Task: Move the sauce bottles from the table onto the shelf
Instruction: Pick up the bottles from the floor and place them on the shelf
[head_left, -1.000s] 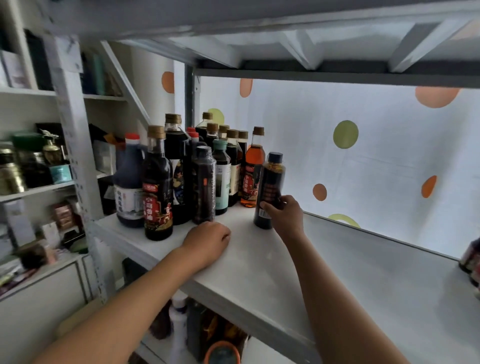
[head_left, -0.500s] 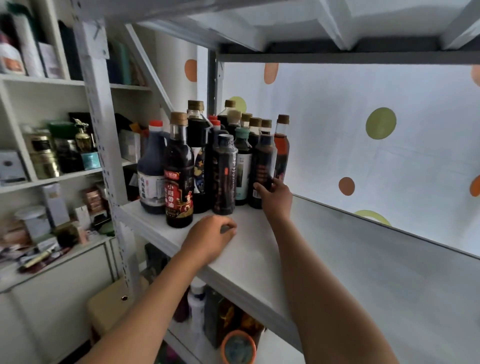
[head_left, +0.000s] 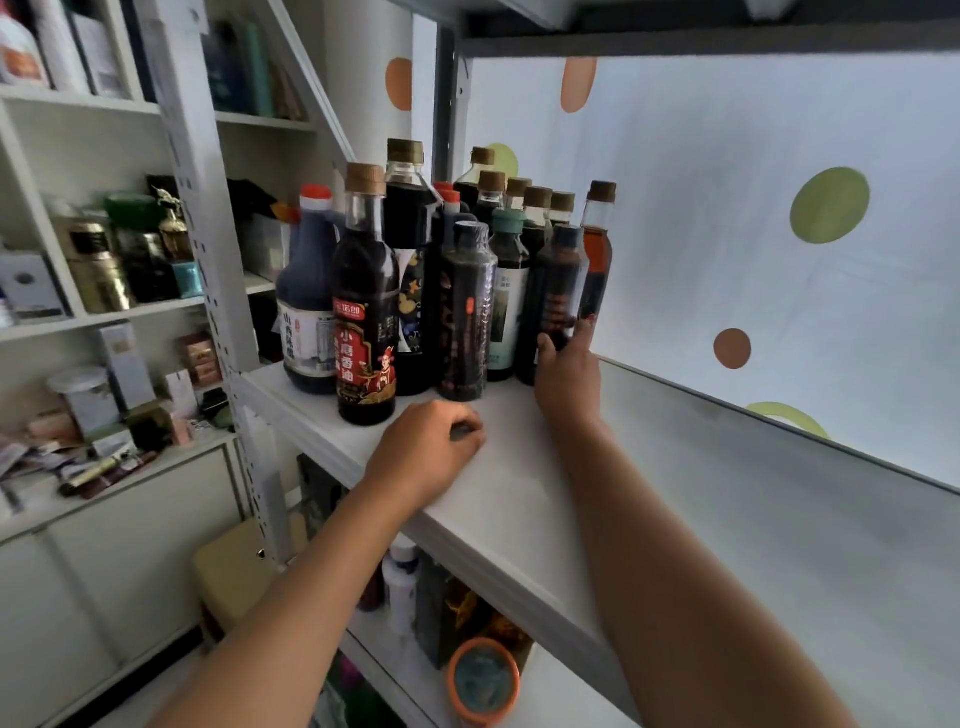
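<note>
Nudging the dark sauce bottle (head_left: 553, 301) into the cluster of bottles (head_left: 441, 270) at 11 o'clock on the white shelf (head_left: 675, 519). Right hand (head_left: 566, 371) at the bottle's base, fingers (head_left: 584, 332) pressed flat against its lower right side, thumb on the near side; more a push than a full wrap, though hard to tell whether the far side is gripped. Left hand (head_left: 426, 452) resting on the shelf's front part at 9 o'clock of the right hand, fingers curled loosely inward, pinching nothing visible.

Doing it well, by judgement: keep the push low on the body so the tall, narrow bottle slides without tipping; stop once snug beside the teal-capped bottle (head_left: 508, 291) and in front of the amber oil bottle (head_left: 597, 244); release gently, since the neighbours stand close enough to topple in a row. Plenty of bare shelf toward 3 o'clock for later bottles.

Against a second ago: the bottle then stood apart from the group, to its right, with a clear gap; now tucked tight against it. Right hand lower on the bottle and less wrapped. Left hand in much the same spot. Camera closer and turned leftward.
</note>
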